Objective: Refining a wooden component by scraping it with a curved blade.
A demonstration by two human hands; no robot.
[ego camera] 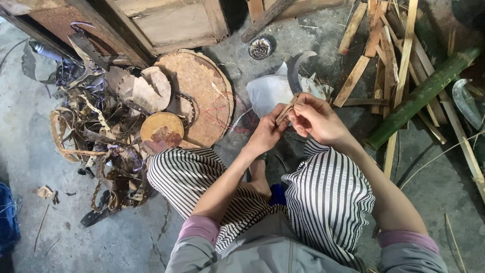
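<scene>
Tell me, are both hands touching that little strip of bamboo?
Touching. The head view shows the left hand and right hand both pinching the bamboo strip.

sleeves: dusty pink/mauve, pushed up to about the elbows on both arms; left sleeve (198,227), right sleeve (408,237)
forearms: bare from elbow down, no watch, no bands visible
hands: 2, bare, no gloves, no rings seen; left hand (265,135), right hand (317,120)
trousers (328,197): loose, wide cut, black-and-white narrow stripes, fabric folds at both knees
top (262,247): grey garment at lower frame edge, smooth fabric, 1 centre seam or zip line running down the front
feet: mostly hidden between the trouser legs, cannot tell footwear; small blue patch there, unclear what
</scene>
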